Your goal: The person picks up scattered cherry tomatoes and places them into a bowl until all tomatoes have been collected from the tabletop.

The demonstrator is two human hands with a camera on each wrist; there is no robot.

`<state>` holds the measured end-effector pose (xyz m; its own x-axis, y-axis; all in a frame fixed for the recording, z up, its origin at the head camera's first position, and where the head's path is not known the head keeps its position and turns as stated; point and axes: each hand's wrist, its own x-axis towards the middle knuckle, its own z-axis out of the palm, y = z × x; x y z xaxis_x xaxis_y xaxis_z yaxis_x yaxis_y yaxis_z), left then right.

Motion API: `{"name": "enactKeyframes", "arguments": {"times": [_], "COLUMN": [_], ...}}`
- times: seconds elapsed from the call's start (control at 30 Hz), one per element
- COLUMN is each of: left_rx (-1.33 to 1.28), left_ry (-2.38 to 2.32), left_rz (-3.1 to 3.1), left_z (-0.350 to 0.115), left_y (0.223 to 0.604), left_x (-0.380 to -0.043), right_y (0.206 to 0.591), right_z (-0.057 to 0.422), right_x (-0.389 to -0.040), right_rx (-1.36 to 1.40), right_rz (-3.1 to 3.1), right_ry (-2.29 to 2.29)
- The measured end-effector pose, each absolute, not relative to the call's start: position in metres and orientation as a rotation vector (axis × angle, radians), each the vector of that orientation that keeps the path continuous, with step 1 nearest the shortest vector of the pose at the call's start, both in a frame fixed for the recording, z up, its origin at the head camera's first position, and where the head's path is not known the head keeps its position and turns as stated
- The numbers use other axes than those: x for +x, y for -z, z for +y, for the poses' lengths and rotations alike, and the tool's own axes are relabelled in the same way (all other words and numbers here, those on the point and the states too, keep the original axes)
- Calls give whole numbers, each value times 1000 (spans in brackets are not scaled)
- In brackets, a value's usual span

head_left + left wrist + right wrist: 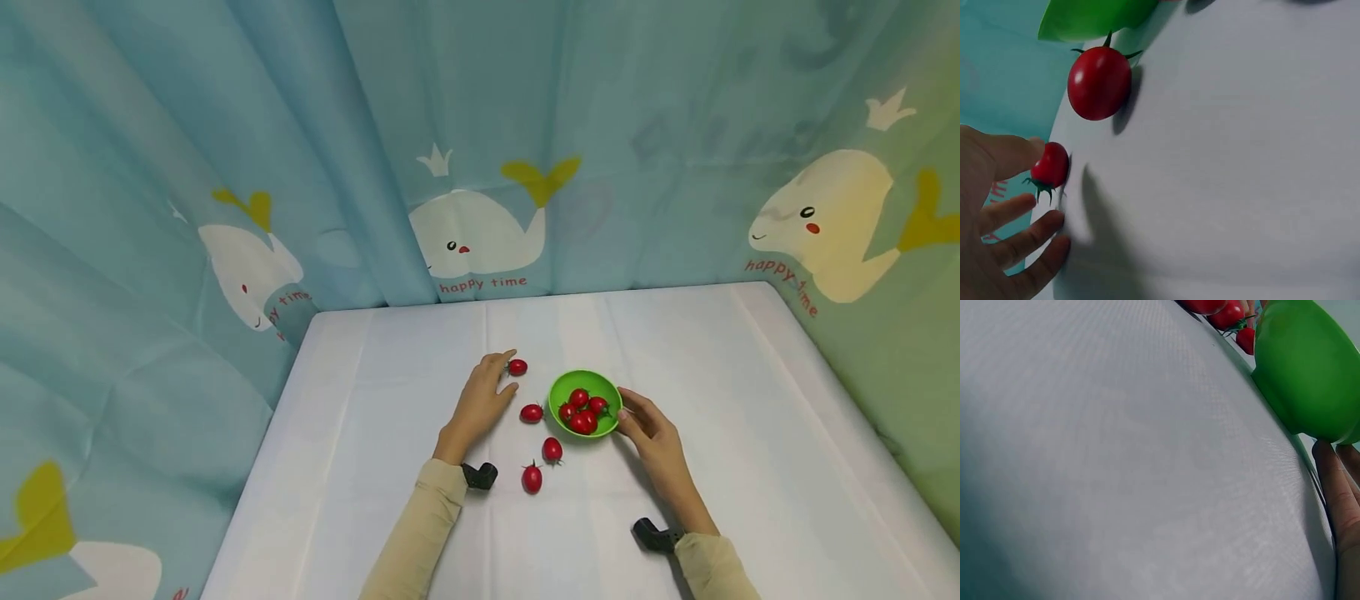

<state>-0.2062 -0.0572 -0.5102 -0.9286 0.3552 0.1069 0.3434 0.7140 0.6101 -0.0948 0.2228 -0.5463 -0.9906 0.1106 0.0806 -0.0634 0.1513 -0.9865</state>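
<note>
A green bowl (556, 421) with several cherry tomatoes in it stands on the table. My right hand (657, 443) holds the bowl by its right side, with thumb and fingers at the rim. In the right wrist view, fingertips (1324, 450) meet the wall of the bowl (1310, 369). My left hand (478, 402) reaches toward the farthest loose cherry tomato (517, 367), its fingers spread and loosely bent. In the left wrist view, the thumb overlaps this tomato (1052, 164); whether they touch I cannot tell. Another tomato (1099, 84) lies nearer the bowl.
Left of the bowl lies one loose tomato (532, 413). Two more, an upper tomato (552, 450) and a lower tomato (532, 479), lie toward the front. White cloth covers the table (390, 467). A printed curtain (480, 125) hangs behind its back edge.
</note>
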Motion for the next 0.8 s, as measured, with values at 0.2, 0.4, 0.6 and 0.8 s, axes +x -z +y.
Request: {"name": "enactKeyframes", "arguments": {"times": [0.2, 0.4, 0.6, 0.8], "left_rx": [626, 595, 561, 546], "left_ry": [-924, -865, -977, -1101], "left_rz": [2901, 2966, 2912, 2875], "left_z": [-50, -47, -47, -45], "left_y": [510, 507, 508, 501], "left_x": [-213, -218, -211, -194], "right_y": [548, 544, 544, 545], "right_z": [223, 222, 221, 222], "right_x": [-91, -98, -97, -93], "right_rx": [-66, -51, -65, -58], "right_rz": [-2276, -2272, -2258, -2262], "right_ry": [-1966, -1954, -1972, -1983]}}
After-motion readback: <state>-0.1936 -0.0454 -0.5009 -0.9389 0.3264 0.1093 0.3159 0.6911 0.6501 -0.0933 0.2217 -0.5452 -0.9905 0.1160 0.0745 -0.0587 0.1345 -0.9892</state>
